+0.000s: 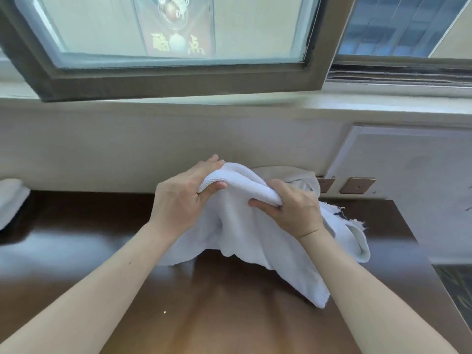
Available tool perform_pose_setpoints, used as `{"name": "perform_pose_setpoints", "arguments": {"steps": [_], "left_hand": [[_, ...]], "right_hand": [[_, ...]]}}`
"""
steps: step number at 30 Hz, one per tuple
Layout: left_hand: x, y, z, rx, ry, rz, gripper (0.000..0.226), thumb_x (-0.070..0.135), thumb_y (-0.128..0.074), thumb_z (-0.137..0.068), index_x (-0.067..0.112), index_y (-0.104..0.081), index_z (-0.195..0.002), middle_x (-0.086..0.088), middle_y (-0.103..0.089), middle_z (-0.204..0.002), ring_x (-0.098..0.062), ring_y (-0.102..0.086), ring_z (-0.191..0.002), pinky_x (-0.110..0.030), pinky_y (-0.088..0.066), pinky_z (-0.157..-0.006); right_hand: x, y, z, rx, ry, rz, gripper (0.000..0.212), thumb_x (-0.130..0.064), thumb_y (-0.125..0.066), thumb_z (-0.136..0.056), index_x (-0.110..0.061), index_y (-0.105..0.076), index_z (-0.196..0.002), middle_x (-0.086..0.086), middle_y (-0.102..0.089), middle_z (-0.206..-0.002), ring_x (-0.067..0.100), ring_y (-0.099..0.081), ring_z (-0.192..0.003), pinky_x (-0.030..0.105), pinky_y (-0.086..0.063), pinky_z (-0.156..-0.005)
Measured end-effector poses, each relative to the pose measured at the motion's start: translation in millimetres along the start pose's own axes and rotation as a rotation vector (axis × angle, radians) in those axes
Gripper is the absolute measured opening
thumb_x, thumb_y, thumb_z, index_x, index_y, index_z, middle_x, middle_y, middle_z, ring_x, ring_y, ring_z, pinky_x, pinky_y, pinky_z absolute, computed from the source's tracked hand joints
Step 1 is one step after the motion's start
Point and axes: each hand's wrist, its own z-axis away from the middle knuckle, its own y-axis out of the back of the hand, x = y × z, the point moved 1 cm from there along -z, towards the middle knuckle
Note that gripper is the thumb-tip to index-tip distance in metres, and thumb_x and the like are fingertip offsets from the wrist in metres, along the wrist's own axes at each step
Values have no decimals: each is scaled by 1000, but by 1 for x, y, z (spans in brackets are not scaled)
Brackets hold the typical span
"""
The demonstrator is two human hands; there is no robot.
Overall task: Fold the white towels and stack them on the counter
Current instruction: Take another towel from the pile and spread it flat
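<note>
Gripping one white towel (245,238) by its bunched upper edge, lifted above the dark brown counter (76,251), close to the wall. Thick roll of cloth clasped by the left hand (184,200), thumb beneath and fingers over. Same edge clenched just beside it by the right hand (293,210). Hangs limp below the grip, lower hem trailing onto the counter, one end slumped off to the right.

Looks soft, light and thick-piled. No stiffness to hold a shape, so likely to sag and crease wherever unsupported, but unlikely to slip from a pinch. Best taken by two corners along one hem, hands spread well apart, then shaken flat before folding. Gripped mid-edge as now, likely to fold crumpled. Loose threads at the frayed edge (357,223) on the right, so worth tucking inward.

More loose white cloth (304,178) heaped behind against the wall. A folded white towel (11,200) lying at the counter's far left.
</note>
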Motion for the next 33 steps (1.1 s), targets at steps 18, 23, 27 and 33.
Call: {"name": "perform_pose_setpoints", "arguments": {"steps": [18,23,27,33], "left_hand": [[-212,273,118,197,111,-241,58,70,-34,-90,31,-72,-108,4,-72,-83,-26,-67,-75,-39,-49,-65],[-254,320,133,295,51,-363,61,71,-39,-90,26,-75,-109,0,-76,-90,-26,-72,-77,-35,-48,-60],[-278,336,131,299,44,-436,57,68,-44,-89,25,-75,-111,-2,-77,-95,-27,-74,-79,-39,-51,-58],[-305,321,123,279,-14,-510,51,61,-51,-89,21,-78,-105,0,-78,-96,-26,-74,-75,-35,-51,-52]], "right_hand": [[-332,-62,-68,-151,276,-142,57,-73,-54,-79,-19,-73,-81,-2,-66,-61,23,-64,-58,29,-43,-47],[-389,-87,-78,-225,295,-197,62,-77,-50,-77,-20,-73,-86,-2,-68,-65,23,-65,-62,32,-47,-53],[-407,-103,-87,-288,331,-205,67,-80,-46,-77,-20,-72,-92,-2,-69,-69,25,-64,-64,37,-49,-57],[-397,-125,-91,-385,414,-203,70,-78,-41,-81,-17,-71,-98,-1,-66,-64,25,-65,-63,37,-49,-57]]}}
